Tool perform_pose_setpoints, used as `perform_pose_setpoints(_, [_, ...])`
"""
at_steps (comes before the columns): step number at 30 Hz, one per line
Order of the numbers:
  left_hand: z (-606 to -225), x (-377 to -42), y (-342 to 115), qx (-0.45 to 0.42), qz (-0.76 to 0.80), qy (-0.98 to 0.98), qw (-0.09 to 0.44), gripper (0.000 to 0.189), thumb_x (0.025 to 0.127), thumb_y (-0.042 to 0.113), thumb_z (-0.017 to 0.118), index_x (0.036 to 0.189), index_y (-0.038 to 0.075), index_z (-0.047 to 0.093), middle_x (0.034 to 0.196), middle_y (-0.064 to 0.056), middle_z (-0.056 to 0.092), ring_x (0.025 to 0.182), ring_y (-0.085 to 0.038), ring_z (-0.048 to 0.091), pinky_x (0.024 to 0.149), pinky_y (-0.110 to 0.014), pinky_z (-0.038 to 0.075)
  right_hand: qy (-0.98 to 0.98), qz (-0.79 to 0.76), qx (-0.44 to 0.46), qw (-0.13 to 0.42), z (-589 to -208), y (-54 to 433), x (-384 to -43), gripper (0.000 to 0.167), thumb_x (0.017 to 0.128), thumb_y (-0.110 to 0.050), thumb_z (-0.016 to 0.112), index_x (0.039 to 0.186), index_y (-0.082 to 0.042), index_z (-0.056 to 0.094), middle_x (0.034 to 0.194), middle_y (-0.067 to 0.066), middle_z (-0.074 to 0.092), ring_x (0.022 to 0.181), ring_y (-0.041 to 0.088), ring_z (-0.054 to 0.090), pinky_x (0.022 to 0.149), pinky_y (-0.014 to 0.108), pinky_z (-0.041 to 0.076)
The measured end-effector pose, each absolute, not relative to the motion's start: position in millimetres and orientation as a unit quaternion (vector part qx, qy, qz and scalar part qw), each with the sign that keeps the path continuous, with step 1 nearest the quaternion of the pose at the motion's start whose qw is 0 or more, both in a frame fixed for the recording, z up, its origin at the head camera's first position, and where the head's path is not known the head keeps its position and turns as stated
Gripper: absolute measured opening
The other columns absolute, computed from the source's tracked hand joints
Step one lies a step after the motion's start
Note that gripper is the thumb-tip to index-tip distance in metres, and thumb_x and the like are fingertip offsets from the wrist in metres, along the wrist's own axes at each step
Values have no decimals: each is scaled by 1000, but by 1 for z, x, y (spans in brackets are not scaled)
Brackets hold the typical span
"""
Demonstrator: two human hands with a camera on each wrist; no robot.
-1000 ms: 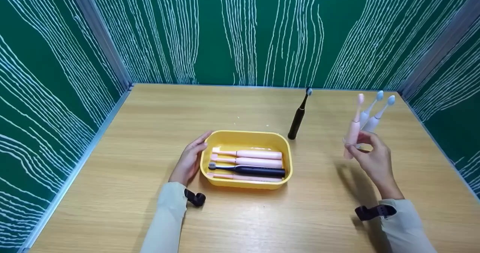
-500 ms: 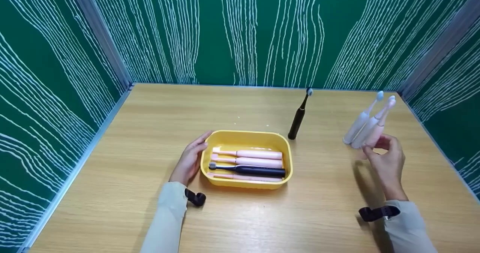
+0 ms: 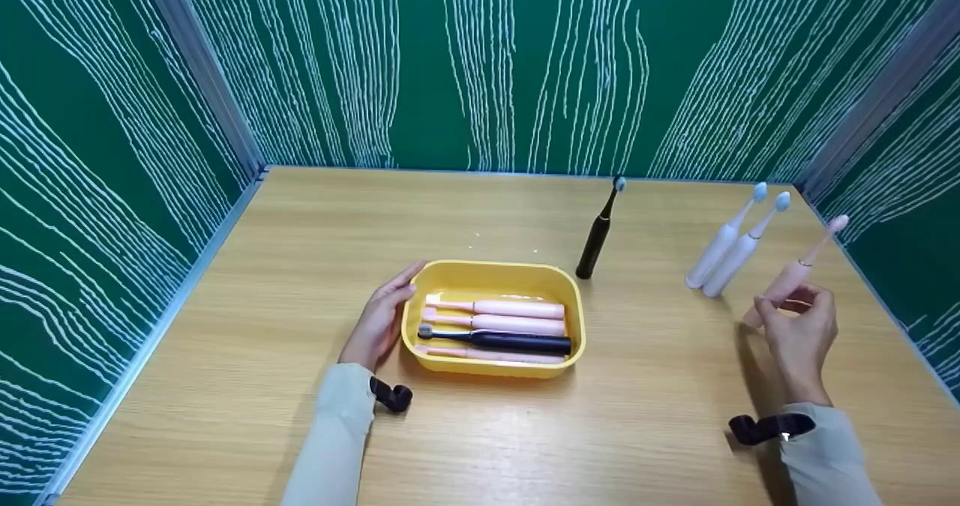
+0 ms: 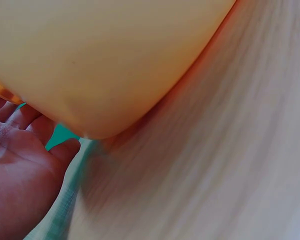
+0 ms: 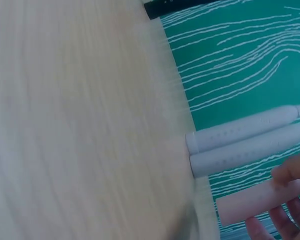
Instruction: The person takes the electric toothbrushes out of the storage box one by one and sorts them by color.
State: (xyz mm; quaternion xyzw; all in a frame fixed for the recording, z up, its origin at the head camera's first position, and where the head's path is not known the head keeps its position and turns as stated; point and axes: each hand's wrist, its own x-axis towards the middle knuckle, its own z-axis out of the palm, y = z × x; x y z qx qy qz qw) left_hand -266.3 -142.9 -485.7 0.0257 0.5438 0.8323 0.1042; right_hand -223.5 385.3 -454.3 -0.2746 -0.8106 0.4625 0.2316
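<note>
My right hand (image 3: 801, 341) pinches the handle of a pink electric toothbrush (image 3: 789, 281), head up and tilted to the right. Its base is close over the table on the right side. In the right wrist view the same pink handle (image 5: 252, 201) lies between thumb and fingers. Two white electric toothbrushes (image 3: 712, 255) with blue heads stand side by side just left of it. My left hand (image 3: 381, 315) holds the left end of a yellow bin (image 3: 491, 266), thumb at the rim. Inside the bin lie three pink toothbrushes (image 3: 517, 326) and a black toothbrush (image 3: 521, 343).
Another black electric toothbrush (image 3: 594, 244) stands upright behind the bin's right corner. Green walls with white lines (image 3: 420, 64) close in the wooden table (image 3: 315, 229) at the back and both sides. A few tiny white specks lie behind the bin.
My right hand has moved right with the pink toothbrush, from in front of the white toothbrushes to their right side. The left hand and the bin have stayed in place.
</note>
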Motion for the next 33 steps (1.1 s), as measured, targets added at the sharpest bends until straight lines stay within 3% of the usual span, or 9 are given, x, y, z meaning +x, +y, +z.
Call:
perform_pose_setpoints(15, [-485,-267,-143,13,831,545,109,49,98,4,40,147,3,36,157,-9,29,143,-24,31,118,-34,29,-778,502,-330,186,-457,399,-221,48,88,-21,66,129,-23,41,101,-22,40,96,0,43,65,6,44])
perform_pose_setpoints(24, [-486,-267,-144,17,829,549,109,49,98,4,39,147,3,36,158,-9,28,144,-23,29,119,-34,28,-767,517,-347,157,-458,403,-219,52,91,-26,64,135,-26,36,105,-21,40,103,4,41,85,13,44])
perform_pose_setpoints(33, [-485,-267,-143,38,835,538,109,50,98,1,36,148,0,31,159,-12,25,146,-25,23,121,-36,21,-771,509,-341,175,-460,406,-220,47,89,-22,66,127,-23,39,98,-20,39,93,0,43,66,2,41])
